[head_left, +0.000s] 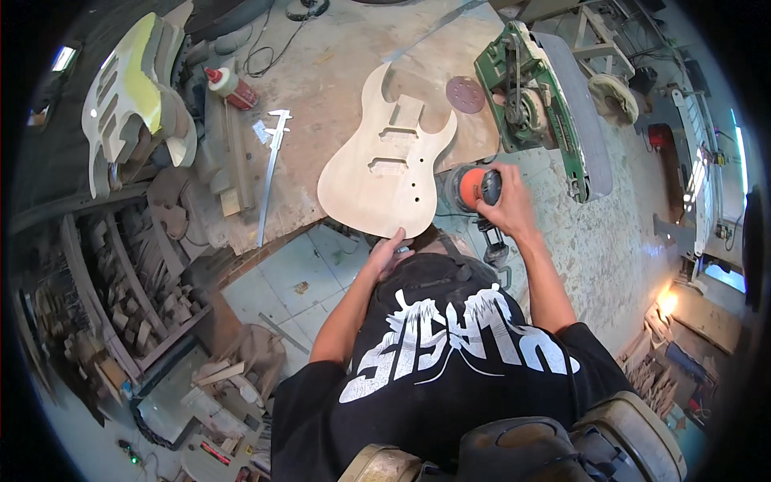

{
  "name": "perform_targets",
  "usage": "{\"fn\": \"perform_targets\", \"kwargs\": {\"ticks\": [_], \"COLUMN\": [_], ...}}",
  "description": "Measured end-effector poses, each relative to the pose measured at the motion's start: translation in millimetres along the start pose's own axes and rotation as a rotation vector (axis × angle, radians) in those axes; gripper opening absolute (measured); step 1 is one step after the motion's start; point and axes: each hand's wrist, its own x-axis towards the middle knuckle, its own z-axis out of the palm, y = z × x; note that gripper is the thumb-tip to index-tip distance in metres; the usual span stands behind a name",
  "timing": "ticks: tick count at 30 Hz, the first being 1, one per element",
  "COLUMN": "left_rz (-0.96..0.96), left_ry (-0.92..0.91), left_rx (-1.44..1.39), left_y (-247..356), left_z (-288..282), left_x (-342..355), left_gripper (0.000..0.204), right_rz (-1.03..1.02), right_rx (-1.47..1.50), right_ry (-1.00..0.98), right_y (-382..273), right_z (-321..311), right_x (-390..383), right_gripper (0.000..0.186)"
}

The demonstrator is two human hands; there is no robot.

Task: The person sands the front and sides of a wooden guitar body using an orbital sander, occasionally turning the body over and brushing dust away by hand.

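the right hand (507, 202) is clasping an orange sander (470, 186), its fingers wrapping the black top of the tool; the round pad is facing the side of a pale wooden guitar body (381, 189), just beside its edge, and whether the two are touching cannot be told. the left hand (389, 253) is holding the near rim of the same body, the thumb lying at the edge, while the other fingers are partly hiding below. the guitar body is lying face up, its far part resting over a workbench (321, 88) and its near end projecting past the bench edge toward the wearer's black shirt (454, 402). to its right, a brown sanding disc (466, 95) is lying flat near the upper horn, and beyond it a green belt machine (536, 104) is standing. to its left, a metal caliper (273, 173) is lying lengthwise, with a red-capped bottle (234, 88) lying farther off. at the far left, shaped guitar bodies (136, 100) are stacking up in a pile; below them, a rack (88, 281) is holding wood offcuts (132, 309).
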Motion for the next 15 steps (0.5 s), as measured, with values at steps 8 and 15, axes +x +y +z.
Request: {"fn": "perform_targets", "kwargs": {"ticks": [8, 15], "left_rz": [0.586, 0.606], "left_ry": [0.804, 0.874], "left_rx": [0.871, 1.43], "left_y": [61.1, 130.1], "left_z": [-23.9, -19.5], "left_x": [-50.1, -3.3], "left_gripper": [0.036, 0.112], "right_rz": [-0.136, -0.154], "right_rx": [0.108, 0.055], "right_ry": [-0.162, -0.202], "right_y": [-17.7, -21.5], "right_z": [25.8, 42.8], "right_x": [-6.8, 15.0], "right_gripper": [0.06, 0.062]}}
